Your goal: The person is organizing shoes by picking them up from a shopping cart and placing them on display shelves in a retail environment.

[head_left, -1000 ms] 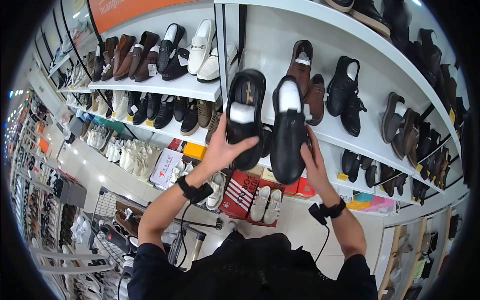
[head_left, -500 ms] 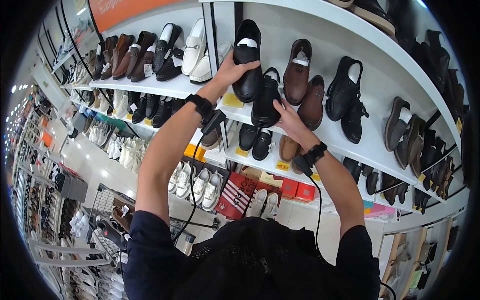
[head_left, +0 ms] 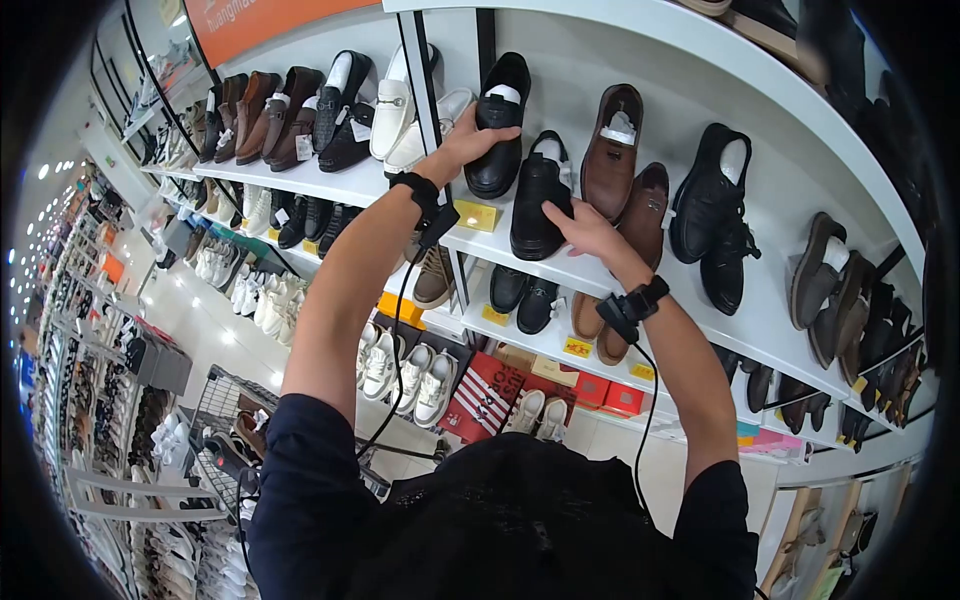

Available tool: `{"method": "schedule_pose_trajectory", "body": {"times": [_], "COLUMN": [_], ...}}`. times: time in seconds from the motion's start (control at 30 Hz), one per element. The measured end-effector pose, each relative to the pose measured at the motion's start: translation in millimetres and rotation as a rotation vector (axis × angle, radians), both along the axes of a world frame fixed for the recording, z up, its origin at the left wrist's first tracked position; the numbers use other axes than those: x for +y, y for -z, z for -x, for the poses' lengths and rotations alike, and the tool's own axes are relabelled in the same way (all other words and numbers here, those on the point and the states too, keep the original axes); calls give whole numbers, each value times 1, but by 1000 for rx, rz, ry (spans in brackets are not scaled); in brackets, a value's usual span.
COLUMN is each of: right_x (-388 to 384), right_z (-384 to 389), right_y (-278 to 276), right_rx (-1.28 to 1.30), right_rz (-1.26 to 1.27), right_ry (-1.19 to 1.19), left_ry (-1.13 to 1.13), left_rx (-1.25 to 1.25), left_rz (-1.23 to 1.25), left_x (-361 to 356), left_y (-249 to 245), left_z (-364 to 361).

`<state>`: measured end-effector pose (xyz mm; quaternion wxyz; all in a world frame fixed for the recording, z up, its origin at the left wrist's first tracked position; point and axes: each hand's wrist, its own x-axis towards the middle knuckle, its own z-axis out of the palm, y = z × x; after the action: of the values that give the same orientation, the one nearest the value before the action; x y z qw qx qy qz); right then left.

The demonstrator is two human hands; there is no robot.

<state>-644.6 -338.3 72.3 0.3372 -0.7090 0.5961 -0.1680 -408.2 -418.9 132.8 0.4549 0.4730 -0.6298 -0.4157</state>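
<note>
A pair of black slip-on shoes stands on the white upper shelf in front of me, with white stuffing inside. My left hand (head_left: 472, 143) is closed around the side of the left black shoe (head_left: 492, 172), its thumb lying across the top. My right hand (head_left: 592, 232) grips the right black shoe (head_left: 538, 205) near its front end, thumb on top; the fingers underneath are partly hidden. The right shoe sits slightly nearer the shelf edge than the left. A yellow price tag (head_left: 476, 216) lies left of the pair. Brown loafers (head_left: 610, 150) stand just right of it.
Black lace-up shoes (head_left: 712, 205) stand further right on the shelf. White loafers (head_left: 392, 118) are beyond the black upright (head_left: 425, 95) at left. Lower shelves hold more shoes and a red striped box (head_left: 482, 395). A wire cart (head_left: 225, 405) stands at lower left.
Both black shoes have shifted slightly further back on the shelf, with my hands still on them. The whole view has moved a little, so the shelves appear lower and further right.
</note>
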Motion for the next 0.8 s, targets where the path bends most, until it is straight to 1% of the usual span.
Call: {"method": "schedule_pose_trajectory", "body": {"times": [0.03,0.07,0.13,0.17,0.2,0.27,0.3,0.4,0.43,0.53,0.6,0.63,0.7,0.8], "right_x": [3,5,12,19,19,12,10,1,2,-17,-22,-19,-16,-15], "right_z": [1,-1,-7,-11,-17,-27,-29,-35,-35,-30,-28,-29,-30,-31], "right_y": [-2,2,4,7,16,37,35,40,37,39,39,39,41,44], "right_rx": [140,138,138,68,67,71,19,11,-39,-32,-4,-23,-38,-55], "right_rz": [87,81,217,161,156,337,279,299,246,249,238,253,259,276], "right_ry": [-15,-14,-148,-126,-125,-24,-15,46,97,92,61,85,107,120], "left_ry": [1,11,23,21,18,22,26,18,18,-2,-43,-41,-62,-77], "left_rx": [-3,2,6,-22,-49,-39,-29,-27,-29,-76,-142,-139,-304,-243], "left_rz": [-2,-34,-73,-80,-85,-89,-90,-81,-85,-63,40,37,205,214], "left_x": [-6,-10,-5,-2,1,-4,-6,-10,-10,-16,-17,-18,-22,-30], "left_y": [1,5,6,6,5,12,13,15,17,18,21,21,22,24], "left_z": [-2,-3,-2,-1,0,1,3,3,3,2,5,6,6,11]}}
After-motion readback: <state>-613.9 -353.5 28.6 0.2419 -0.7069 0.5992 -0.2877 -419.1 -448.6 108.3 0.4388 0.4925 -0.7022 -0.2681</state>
